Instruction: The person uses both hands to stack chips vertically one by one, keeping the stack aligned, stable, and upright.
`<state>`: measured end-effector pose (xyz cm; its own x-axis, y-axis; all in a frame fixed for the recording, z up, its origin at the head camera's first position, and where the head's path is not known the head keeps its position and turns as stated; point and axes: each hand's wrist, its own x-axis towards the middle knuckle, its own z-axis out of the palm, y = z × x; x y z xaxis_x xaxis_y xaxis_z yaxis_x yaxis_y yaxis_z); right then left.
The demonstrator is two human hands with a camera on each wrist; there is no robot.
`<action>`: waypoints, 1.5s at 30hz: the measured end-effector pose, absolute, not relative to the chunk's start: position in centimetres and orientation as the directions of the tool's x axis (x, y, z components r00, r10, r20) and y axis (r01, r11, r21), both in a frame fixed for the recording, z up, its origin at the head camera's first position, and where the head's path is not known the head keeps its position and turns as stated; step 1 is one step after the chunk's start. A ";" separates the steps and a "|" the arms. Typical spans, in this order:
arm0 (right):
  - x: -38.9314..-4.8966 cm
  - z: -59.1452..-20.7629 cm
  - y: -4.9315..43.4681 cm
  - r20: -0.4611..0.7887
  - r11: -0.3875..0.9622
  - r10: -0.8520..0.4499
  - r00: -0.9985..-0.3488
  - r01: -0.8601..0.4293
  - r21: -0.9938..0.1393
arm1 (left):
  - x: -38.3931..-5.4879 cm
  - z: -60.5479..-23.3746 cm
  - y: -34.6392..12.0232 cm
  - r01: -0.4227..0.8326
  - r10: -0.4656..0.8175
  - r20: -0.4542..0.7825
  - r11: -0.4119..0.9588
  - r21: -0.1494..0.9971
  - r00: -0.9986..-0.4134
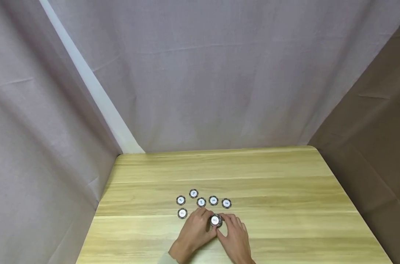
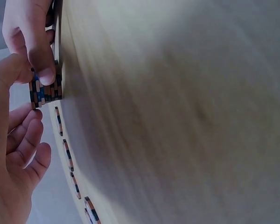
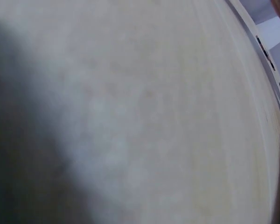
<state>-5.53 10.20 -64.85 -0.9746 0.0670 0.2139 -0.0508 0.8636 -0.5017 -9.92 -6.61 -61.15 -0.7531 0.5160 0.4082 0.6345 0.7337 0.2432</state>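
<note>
A stack of poker chips (image 1: 216,220), dark-edged with a white "100" centre on top, stands near the front of the table. My left hand (image 1: 194,229) pinches it at the upper edge from the left, thumb in front and fingers behind. From the other side my right hand (image 1: 235,234) grips it between thumb and index finger. The left wrist view shows the stack side-on as several chips (image 2: 45,93), with the right thumb pressed against its side. In the right wrist view the right hand's fingers are mostly out of frame.
Several loose poker chips (image 1: 213,200) lie flat on the wooden table (image 1: 285,190) just beyond the hands, one chip (image 1: 182,213) to the left of the left hand. Grey curtains (image 1: 213,91) hang behind and at the left; a brown one (image 1: 371,146) hangs at the right.
</note>
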 end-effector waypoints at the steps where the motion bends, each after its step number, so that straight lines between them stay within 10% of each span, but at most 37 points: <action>1: -5.5 -64.9 10.2 0.213 0.864 0.068 -0.975 -0.049 -0.501 | -9.8 -61.1 -6.6 0.635 0.515 0.407 0.732 0.250 -0.754; 22: -5.8 -65.6 9.8 0.255 0.862 0.041 -0.966 -0.095 -0.499 | -9.9 -60.7 -7.6 0.584 0.507 0.307 0.766 0.269 -0.805; 35: -6.6 -65.6 8.6 0.178 0.845 0.059 -0.982 -0.046 -0.532 | -10.5 -61.3 -15.2 0.215 0.156 0.234 0.944 0.252 -0.960; 45: -6.9 -65.1 8.7 0.175 0.844 0.043 -0.984 -0.058 -0.533 | -10.1 -61.8 -15.8 0.180 0.116 0.201 0.924 0.337 -0.973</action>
